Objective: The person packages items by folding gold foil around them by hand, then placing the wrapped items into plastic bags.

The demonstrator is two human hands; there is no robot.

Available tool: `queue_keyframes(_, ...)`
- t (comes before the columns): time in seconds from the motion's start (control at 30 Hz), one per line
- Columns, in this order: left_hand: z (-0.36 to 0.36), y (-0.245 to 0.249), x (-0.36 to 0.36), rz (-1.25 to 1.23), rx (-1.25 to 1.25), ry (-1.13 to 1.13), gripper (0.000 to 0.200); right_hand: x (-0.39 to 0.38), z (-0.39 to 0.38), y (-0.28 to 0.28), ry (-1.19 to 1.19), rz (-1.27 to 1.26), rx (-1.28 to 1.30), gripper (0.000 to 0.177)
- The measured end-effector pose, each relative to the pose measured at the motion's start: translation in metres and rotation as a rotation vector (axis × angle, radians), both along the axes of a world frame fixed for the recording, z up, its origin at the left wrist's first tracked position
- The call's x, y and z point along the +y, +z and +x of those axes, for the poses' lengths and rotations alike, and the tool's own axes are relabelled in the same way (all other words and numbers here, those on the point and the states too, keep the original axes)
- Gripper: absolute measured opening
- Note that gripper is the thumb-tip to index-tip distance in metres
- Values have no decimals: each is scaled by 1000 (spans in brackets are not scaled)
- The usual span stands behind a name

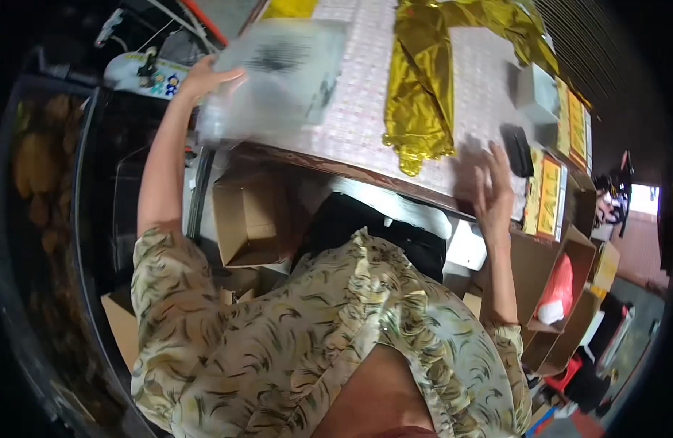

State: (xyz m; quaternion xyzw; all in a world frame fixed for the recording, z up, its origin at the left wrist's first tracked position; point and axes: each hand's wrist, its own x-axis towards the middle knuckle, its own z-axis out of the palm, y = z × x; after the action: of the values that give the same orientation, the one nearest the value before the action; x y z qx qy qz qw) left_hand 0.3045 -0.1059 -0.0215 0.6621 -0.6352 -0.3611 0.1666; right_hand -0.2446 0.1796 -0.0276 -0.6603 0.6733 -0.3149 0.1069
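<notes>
Presently, the left hand (pixel 203 80) is at the left side of a clear packet (pixel 281 91), which is above the front left part of the desk (pixel 362 84). Its thumb lies over the packet and its grip seems narrow, holding the packet by this side; the packet is blurred, so I cannot tell exactly how the fingers sit behind it. Some dark print can be seen on the packet, but it is too smeared to read. The right hand (pixel 494 186) is at the front right edge of the desk, its grip wide, with the fingers spread and pointing up and away from the body. Just beside these fingers lies a black object (pixel 519 151). Between the two hands, a gold foil (pixel 422 87) lies wrinkled on the desk, one end near the front edge and another part reaching along the far side. On the right side stand a white box (pixel 538 95) and two yellow-orange packs (pixel 549 196) with the letters "FALL". Under the desk, on the left, is a brown carton (pixel 230 215), and at the lower right a red bag (pixel 559 288).
</notes>
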Motion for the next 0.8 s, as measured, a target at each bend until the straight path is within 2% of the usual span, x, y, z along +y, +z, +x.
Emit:
queue_keyframes(0.07,15,-30,-19,-224,-337,88,90,-3,8,7,51,-18,-24,40)
queue_keyframes(0.1,28,-38,-27,-223,-343,107,90,-6,12,11,73,-21,-44,40)
queue_keyframes(0.17,54,-51,-33,-63,-4,7,90,-17,34,19,137,-15,-119,40)
queue_keyframes(0.2,58,-52,-28,-66,-4,20,90,-25,49,23,183,-11,-189,40)
queue_keyframes(0.27,54,-56,-18,-32,167,213,72,-53,86,30,295,7,-325,50)
queue_keyframes(0.3,41,-41,-8,-8,141,248,73,-71,101,24,327,44,-353,54)
queue_keyframes(0.33,41,-46,-10,0,143,235,73,-88,123,23,329,161,-550,54)
queue_keyframes(0.37,47,-55,-16,-88,104,148,73,-110,145,19,260,212,-549,59)
queue_keyframes(0.4,53,-66,-23,-181,67,67,74,-131,165,7,308,130,-537,70)
queue_keyframes(0.43,57,-84,-29,-151,111,137,74,-153,187,10,272,219,-471,69)
queue_keyframes(0.47,59,-83,-30,-152,115,129,74,-183,204,-17,282,109,-478,55)
queue_keyframes(0.5,59,-81,-26,-104,15,155,76,-207,219,-43,231,1,-387,43)
queue_keyframes(0.53,57,-78,-19,-56,-86,181,79,-221,231,-52,220,1,-383,43)
queue_keyframes(0.57,33,-30,9,15,-70,75,81,-230,242,-59,160,-29,-344,46)
queue_keyframes(0.63,40,-33,16,-4,-71,85,80,-238,253,-66,104,-59,-306,48)
queue_keyframes(0.7,50,-39,22,-20,-72,120,80,-242,266,-68,87,-130,-267,58)
queue_keyframes(0.8,42,-44,23,-143,-96,31,77,-233,282,-63,173,-74,-207,66)
